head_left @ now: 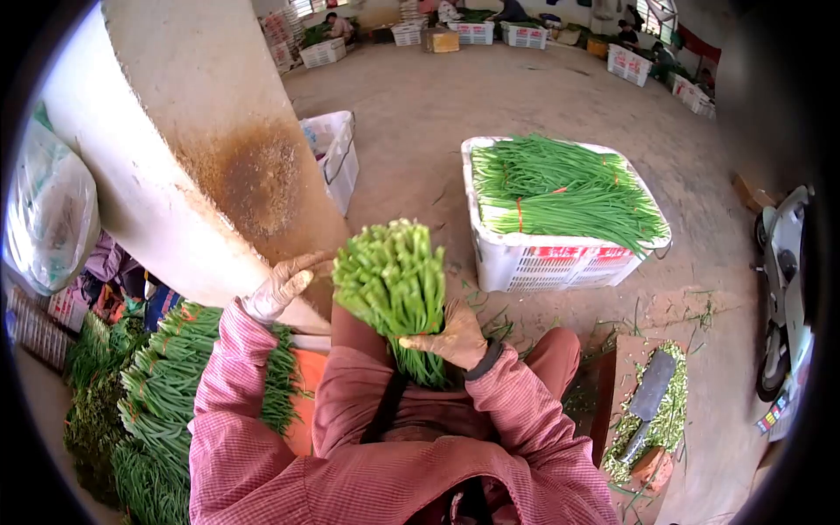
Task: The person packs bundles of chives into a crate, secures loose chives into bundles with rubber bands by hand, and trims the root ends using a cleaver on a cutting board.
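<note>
My right hand (455, 337), in a soiled glove, is wrapped round a bunch of green chives (391, 280) near its orange band. The thick cut ends of the bunch point up and away from me, and its thin leaves hang down over my lap. My left hand (284, 287), also gloved, is held up just left of the bunch. Its fingers are stretched out, with nothing seen in them. Part of my right palm is hidden behind the stalks.
Banded chives fill a white crate (560, 276) ahead. More bundles (171, 381) lie at my left by a pillar (210, 105). A cleaver (652, 385) rests on a board (626, 359) with chopped trimmings at my right. A scooter (787, 271) stands far right; people work at the back.
</note>
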